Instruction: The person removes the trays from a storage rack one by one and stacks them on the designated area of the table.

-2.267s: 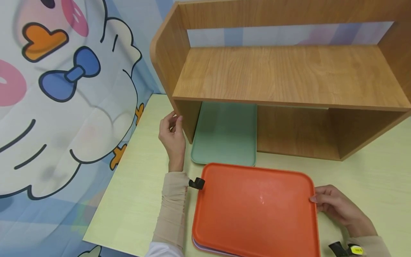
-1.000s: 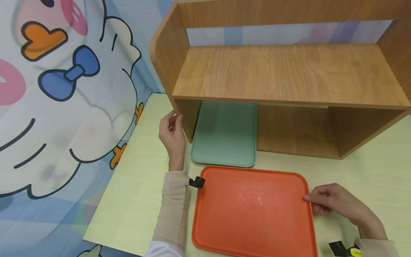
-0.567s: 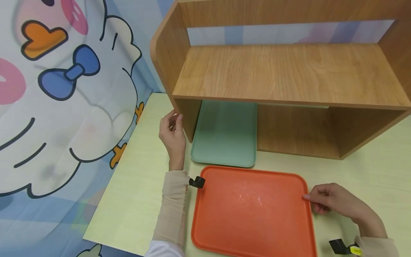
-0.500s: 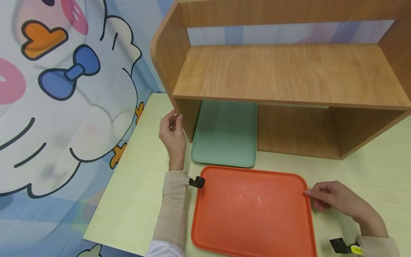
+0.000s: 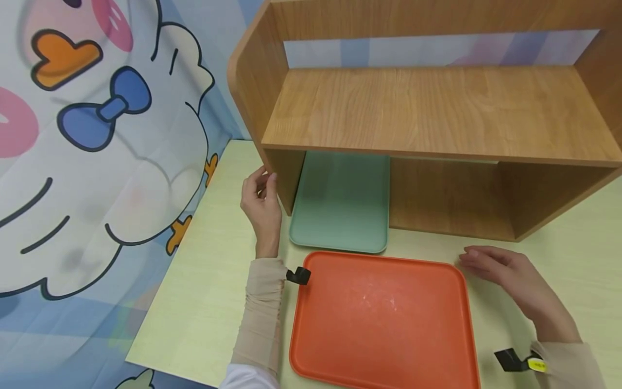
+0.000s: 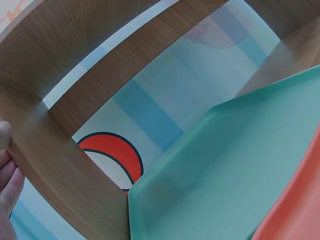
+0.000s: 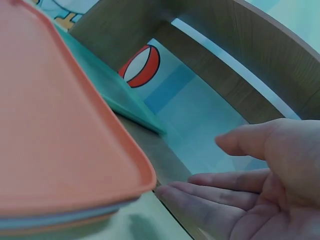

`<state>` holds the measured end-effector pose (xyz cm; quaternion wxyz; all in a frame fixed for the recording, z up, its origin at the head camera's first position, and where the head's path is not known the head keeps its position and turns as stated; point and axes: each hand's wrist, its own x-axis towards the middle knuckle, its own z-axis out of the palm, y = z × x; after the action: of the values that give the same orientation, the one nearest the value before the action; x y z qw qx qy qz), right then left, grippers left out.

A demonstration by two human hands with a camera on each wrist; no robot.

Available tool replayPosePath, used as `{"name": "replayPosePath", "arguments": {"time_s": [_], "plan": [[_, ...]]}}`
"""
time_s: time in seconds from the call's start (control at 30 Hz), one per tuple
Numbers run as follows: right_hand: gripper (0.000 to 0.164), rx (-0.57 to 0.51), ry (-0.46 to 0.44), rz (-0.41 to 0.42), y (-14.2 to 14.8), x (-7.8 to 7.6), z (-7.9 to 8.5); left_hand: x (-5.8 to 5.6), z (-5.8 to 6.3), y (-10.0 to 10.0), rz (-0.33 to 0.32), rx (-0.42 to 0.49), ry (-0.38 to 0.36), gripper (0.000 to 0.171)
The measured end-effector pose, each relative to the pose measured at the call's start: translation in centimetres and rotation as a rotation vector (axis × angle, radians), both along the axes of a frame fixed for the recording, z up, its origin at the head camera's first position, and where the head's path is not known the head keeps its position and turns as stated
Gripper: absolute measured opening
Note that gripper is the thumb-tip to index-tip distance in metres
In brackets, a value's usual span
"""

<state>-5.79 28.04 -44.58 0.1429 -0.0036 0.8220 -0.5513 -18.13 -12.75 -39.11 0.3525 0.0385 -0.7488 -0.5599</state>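
Observation:
My left hand [image 5: 262, 213] pinches the front edge of the left side panel of a wooden shelf [image 5: 427, 113]; the left wrist view has the thumb and fingers [image 6: 11, 182] at that edge. My right hand [image 5: 517, 281], fingers nearly straight and holding nothing, is beside the far right corner of an orange tray [image 5: 379, 324]. Beneath this tray, the right wrist view catches the rim of a bluish tray [image 7: 65, 216] and another orange rim lower down. A green tray [image 5: 340, 208] lies lengthwise in the shelf's lower left, its front end sticking out.
Both the shelf and the orange tray stand on a pale yellow-green table [image 5: 194, 292]. Right of the green tray is the shelf's bare lower board [image 5: 452, 200]. A cartoon-printed backdrop [image 5: 121, 178] borders the table at the left and back.
My right hand has let go of the orange tray's right edge and moved toward the far corner. Earlier, the orange tray shifted slightly toward me, covering a purple rim. My left hand keeps its place.

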Motion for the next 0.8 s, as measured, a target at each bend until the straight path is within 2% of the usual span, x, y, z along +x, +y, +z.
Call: {"name": "replayPosePath", "arguments": {"time_s": [0.07,0.17,0.3,0.37,0.5,0.6,0.8], "plan": [[0.051,-0.095,-0.023,-0.028,-0.2,-0.3,-0.1,0.0,0.0,0.0,-0.001,0.002,-0.002,0.025],[0.050,-0.319,-0.034,-0.029,-0.4,-0.9,-0.3,-0.1,-0.1,0.0,-0.001,0.003,0.000,0.025],[0.046,-0.533,-0.036,0.039,-0.8,-1.6,-0.6,-0.1,-0.1,0.0,-0.002,0.006,0.005,0.024],[0.047,-0.549,-0.055,0.055,-1.1,-1.9,-0.6,-0.1,-0.1,0.0,-0.001,0.005,0.005,0.024],[0.052,-0.507,-0.114,0.061,-1.8,-2.5,-0.5,-0.1,-0.1,0.0,-0.001,0.000,0.002,0.024],[0.056,-0.467,-0.123,0.059,-2.4,-2.9,-0.5,-0.1,-0.1,0.0,-0.001,0.002,-0.002,0.024],[0.059,-0.486,-0.147,0.069,-3.6,-3.8,-0.6,0.0,-0.1,0.0,0.001,0.006,-0.004,0.023]]}}
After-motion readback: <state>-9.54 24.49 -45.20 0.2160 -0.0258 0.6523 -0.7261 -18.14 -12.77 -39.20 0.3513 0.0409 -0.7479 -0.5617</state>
